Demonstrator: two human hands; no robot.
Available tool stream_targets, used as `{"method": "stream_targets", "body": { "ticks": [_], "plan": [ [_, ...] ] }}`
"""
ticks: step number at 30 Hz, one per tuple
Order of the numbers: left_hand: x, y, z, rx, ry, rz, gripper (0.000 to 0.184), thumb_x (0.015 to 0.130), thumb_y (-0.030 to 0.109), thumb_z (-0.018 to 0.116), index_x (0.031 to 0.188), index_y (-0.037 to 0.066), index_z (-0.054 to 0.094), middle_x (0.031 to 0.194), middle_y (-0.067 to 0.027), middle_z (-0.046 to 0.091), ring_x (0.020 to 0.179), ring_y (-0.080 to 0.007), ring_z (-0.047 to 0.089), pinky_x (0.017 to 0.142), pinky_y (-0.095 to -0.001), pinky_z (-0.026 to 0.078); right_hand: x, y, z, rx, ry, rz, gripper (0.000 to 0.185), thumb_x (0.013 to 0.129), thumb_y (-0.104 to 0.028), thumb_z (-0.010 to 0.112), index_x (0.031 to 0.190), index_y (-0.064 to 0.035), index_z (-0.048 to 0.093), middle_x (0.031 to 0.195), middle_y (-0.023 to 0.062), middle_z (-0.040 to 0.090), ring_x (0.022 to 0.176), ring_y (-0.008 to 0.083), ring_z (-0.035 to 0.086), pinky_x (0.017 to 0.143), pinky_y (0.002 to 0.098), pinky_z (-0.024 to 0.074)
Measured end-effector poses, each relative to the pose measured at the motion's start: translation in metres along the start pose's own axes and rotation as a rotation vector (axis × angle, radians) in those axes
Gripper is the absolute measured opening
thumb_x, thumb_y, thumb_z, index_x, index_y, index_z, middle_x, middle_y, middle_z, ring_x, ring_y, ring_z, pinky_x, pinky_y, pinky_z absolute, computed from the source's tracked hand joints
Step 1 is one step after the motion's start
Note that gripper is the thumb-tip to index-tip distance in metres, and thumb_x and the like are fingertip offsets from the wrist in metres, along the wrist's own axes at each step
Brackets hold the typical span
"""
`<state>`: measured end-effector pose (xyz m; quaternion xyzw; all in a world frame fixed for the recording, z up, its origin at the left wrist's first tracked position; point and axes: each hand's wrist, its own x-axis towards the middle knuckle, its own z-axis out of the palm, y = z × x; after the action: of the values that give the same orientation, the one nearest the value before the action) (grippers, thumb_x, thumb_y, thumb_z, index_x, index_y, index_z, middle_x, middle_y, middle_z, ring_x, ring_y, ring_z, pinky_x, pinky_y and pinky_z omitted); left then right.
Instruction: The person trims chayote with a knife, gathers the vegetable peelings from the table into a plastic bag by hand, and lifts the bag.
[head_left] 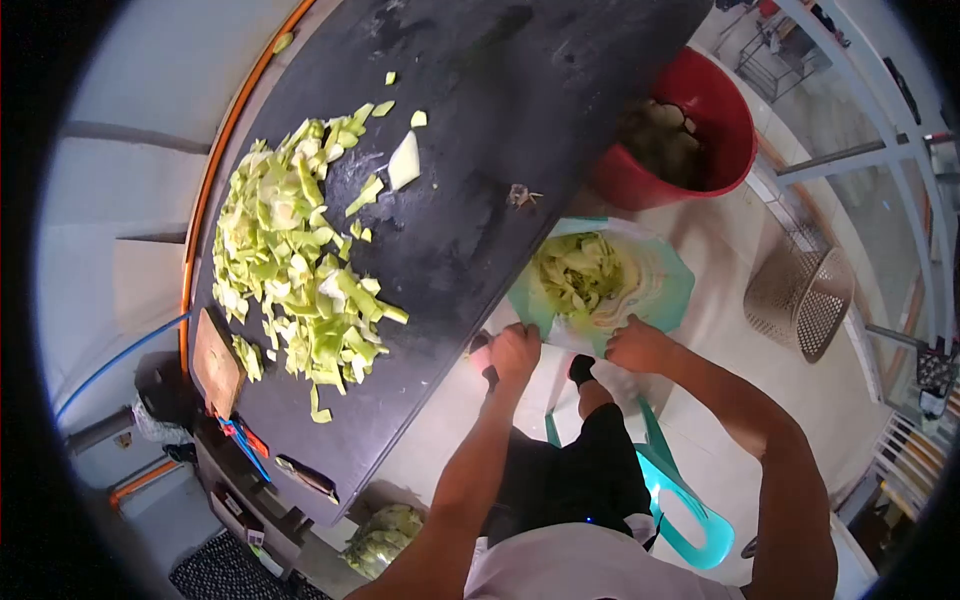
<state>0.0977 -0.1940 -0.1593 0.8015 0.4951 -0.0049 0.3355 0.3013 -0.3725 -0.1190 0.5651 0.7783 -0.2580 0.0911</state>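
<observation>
Below the table edge, a pale green plastic bag stands with its mouth wide apart. Leafy green vegetable scraps lie inside it. My left hand is closed on the near left part of the bag's rim, beside the table. On the near right part, my right hand pinches the same rim. A big heap of chopped light-green vegetable pieces covers the left side of the dark table. One larger pale piece lies apart from the heap.
A red tub with pale contents stands beyond the bag. To the right is a beige perforated basket. A turquoise plastic stool is near my legs. The table holds a wooden board and a knife.
</observation>
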Motion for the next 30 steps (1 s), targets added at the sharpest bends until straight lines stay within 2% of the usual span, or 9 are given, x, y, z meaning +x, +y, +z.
{"method": "stream_targets", "body": {
  "ticks": [6,9,13,14,15,17,24,26,30],
  "plan": [
    [-0.038,0.017,-0.099,-0.457,-0.156,0.107,0.024,0.094,0.022,0.071,0.089,-0.002,0.07,0.079,-0.0155,0.07,0.063,-0.0214,0.063,0.061,-0.0333,0.049,0.016,-0.021,-0.071,0.225,0.085,0.124,0.035,0.084,-0.041,0.069,0.115,-0.0227,0.073,0.109,0.0027,0.071,0.107,0.0262,0.065,0.092,0.053,0.0484],
    [-0.067,-0.028,-0.194,-0.468,0.125,0.304,0.02,0.09,0.017,0.075,0.101,0.001,0.07,0.095,-0.0102,0.07,0.077,-0.0212,0.066,0.07,-0.0326,0.052,0.047,-0.026,-0.141,0.517,0.528,0.21,0.059,0.079,-0.047,0.078,0.13,-0.0183,0.067,0.123,0.0066,0.068,0.119,0.0295,0.06,0.1,0.0587,0.0438],
    [-0.104,-0.146,-0.291,-0.063,0.707,0.019,0.095,0.067,0.034,0.094,0.142,0.003,0.046,0.142,-0.0224,0.047,0.131,-0.0405,0.045,0.107,-0.0491,0.041,0.12,-0.02,-0.235,0.376,0.853,0.291,0.097,0.067,-0.047,0.088,0.148,-0.0139,0.047,0.149,0.0154,0.049,0.14,0.0385,0.042,0.111,0.0639,0.0316],
    [-0.105,-0.185,-0.301,0.013,0.745,-0.055,0.128,0.053,0.051,0.096,0.153,0.003,0.03,0.152,-0.0258,0.034,0.14,-0.0443,0.034,0.112,-0.0509,0.037,0.142,-0.017,-0.245,0.271,0.872,0.353,0.111,0.063,-0.049,0.09,0.154,-0.0139,0.038,0.155,0.0178,0.041,0.146,0.041,0.034,0.114,0.064,0.0277],
    [-0.101,-0.225,-0.295,0.062,0.743,-0.122,0.135,0.051,0.057,0.094,0.154,0.001,0.027,0.154,-0.0279,0.031,0.142,-0.0455,0.031,0.114,-0.0527,0.033,0.164,-0.009,-0.241,0.253,0.752,0.46,0.135,0.054,-0.058,0.091,0.16,-0.0139,0.021,0.163,0.0225,0.024,0.15,0.048,0.021,0.116,0.0642,0.0222],
    [-0.082,-0.238,-0.298,0.273,0.559,-0.25,0.15,0.045,0.069,0.09,0.155,-0.004,0.02,0.157,-0.0328,0.024,0.147,-0.0492,0.022,0.119,-0.0567,0.023,0.209,-0.029,-0.24,0.256,0.64,0.401,0.144,0.047,-0.063,0.091,0.161,-0.0116,0.018,0.162,0.0252,0.022,0.149,0.0503,0.019,0.116,0.0654,0.0202],
    [0.054,-0.179,-0.323,-0.145,0.587,0.222,0.131,0.052,0.055,0.094,0.155,0.0,0.033,0.155,-0.0272,0.037,0.143,-0.0443,0.036,0.118,-0.0495,0.031,0.346,-0.143,-0.235,0.347,0.652,0.106,0.154,0.039,-0.054,0.096,0.161,-0.0109,0.013,0.162,0.0267,0.018,0.151,0.0462,0.018,0.12,0.0613,0.019],
    [0.076,-0.176,-0.316,-0.52,0.519,0.316,0.114,0.062,0.054,0.09,0.151,0.002,0.042,0.152,-0.0278,0.042,0.142,-0.0418,0.041,0.115,-0.0468,0.036,0.381,-0.154,-0.242,0.387,0.734,0.007,0.144,0.043,-0.041,0.098,0.159,-0.0097,0.02,0.159,0.0264,0.026,0.147,0.0451,0.027,0.121,0.0537,0.0239],
    [0.102,-0.175,-0.313,-1.702,0.319,0.143,0.079,0.086,0.039,0.076,0.149,0.002,0.046,0.142,-0.0146,0.055,0.126,-0.0228,0.055,0.108,-0.0366,0.043,0.411,-0.163,-0.252,0.742,0.867,-0.137,0.116,0.054,-0.046,0.094,0.15,-0.0061,0.042,0.151,0.0264,0.04,0.142,0.0456,0.035,0.117,0.0537,0.0313]
  ]
}}
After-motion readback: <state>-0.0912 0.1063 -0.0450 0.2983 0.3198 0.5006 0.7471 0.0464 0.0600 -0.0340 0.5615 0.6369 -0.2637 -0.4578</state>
